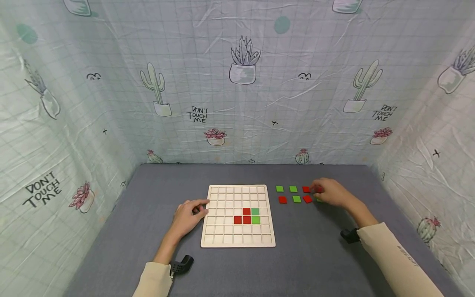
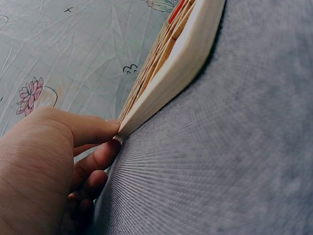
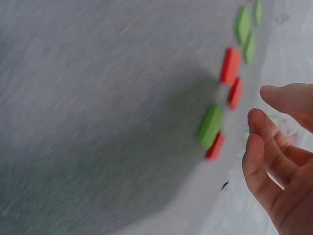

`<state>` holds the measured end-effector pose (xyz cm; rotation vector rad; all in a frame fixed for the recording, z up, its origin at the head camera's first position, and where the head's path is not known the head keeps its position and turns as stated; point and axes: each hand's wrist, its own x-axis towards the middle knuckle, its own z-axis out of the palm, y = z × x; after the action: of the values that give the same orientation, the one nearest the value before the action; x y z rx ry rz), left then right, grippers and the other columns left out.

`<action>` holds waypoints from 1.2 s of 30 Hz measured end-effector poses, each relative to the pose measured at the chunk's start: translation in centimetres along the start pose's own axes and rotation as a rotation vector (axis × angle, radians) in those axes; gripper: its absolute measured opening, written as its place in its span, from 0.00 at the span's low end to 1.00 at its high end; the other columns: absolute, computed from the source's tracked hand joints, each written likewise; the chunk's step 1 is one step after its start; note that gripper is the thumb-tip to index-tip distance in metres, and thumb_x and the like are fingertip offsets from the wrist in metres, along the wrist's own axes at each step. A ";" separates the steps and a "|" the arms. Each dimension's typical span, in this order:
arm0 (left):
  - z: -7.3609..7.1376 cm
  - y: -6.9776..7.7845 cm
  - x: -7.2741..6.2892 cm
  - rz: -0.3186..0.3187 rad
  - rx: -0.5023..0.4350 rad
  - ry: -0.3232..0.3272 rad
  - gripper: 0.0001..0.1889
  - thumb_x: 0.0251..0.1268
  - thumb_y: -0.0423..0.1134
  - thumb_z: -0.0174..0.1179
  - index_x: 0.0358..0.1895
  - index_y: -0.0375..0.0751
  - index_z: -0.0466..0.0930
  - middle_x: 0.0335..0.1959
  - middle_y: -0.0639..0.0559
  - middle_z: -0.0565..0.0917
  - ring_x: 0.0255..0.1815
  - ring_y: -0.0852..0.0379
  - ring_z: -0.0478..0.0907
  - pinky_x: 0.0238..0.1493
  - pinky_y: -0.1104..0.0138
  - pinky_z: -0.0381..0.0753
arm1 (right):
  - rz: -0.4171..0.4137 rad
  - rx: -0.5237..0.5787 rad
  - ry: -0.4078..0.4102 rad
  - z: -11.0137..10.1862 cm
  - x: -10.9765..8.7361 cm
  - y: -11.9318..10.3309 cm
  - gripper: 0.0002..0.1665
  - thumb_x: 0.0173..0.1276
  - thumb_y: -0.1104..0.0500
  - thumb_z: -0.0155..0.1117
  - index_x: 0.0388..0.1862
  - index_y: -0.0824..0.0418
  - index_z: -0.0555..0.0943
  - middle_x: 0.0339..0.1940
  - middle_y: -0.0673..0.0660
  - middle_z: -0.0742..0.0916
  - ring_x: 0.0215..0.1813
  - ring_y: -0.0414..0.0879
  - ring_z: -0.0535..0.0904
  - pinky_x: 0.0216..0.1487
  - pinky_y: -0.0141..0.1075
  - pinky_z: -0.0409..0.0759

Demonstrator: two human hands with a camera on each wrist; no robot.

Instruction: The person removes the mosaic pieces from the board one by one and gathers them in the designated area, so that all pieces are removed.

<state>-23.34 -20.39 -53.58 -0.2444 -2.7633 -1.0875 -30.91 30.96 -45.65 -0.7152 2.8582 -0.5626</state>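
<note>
A square wooden board [image 1: 220,236] with a grid of shallow cells lies on the table. Several red and green square tiles sit in its cells, among them a red tile [image 1: 238,220] and a green tile [image 1: 256,220]. My left hand [image 1: 188,218] touches the board's left edge with thumb and index finger; its other fingers bend below the thumb in the left wrist view. Over the right end of the loose tiles hovers my right hand [image 1: 331,192], thumb and fingertips apart in the right wrist view [image 3: 283,161]. A red tile [image 1: 318,189] shows partly behind its fingers.
Right of the board, loose tiles lie in two rows, including a green tile [image 1: 280,189] and a red tile [image 1: 283,200]. The grey table [image 1: 304,255] is bordered by a patterned cloth [image 1: 274,99] at the back and sides.
</note>
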 end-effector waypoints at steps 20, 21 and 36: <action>-0.1 0.1 -0.1 0.005 -0.010 -0.012 0.15 0.67 0.44 0.69 0.57 0.55 0.88 0.31 0.66 0.82 0.34 0.64 0.71 0.51 0.58 0.63 | -0.237 0.040 -0.038 2.0 4.4 -10.6 0.13 0.69 0.63 0.69 0.52 0.60 0.87 0.46 0.59 0.88 0.35 0.39 0.82 0.38 0.36 0.80; -0.1 0.1 0.0 0.006 -0.010 -0.013 0.15 0.67 0.44 0.69 0.57 0.55 0.88 0.31 0.66 0.82 0.34 0.64 0.71 0.52 0.58 0.63 | -0.245 0.043 -0.042 2.3 4.6 -11.2 0.13 0.70 0.63 0.69 0.52 0.60 0.87 0.46 0.59 0.88 0.35 0.39 0.82 0.38 0.35 0.79; 0.1 -0.2 0.0 0.011 -0.011 -0.004 0.15 0.68 0.45 0.69 0.57 0.56 0.88 0.30 0.66 0.81 0.34 0.64 0.70 0.51 0.58 0.62 | -0.356 0.091 -0.130 6.8 7.3 -17.3 0.10 0.72 0.62 0.66 0.50 0.56 0.87 0.43 0.51 0.87 0.34 0.37 0.80 0.40 0.33 0.79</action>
<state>-23.36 -20.45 -53.74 -0.2631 -2.7572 -1.1018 -28.42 11.08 -45.53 -1.2068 2.5804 -0.6582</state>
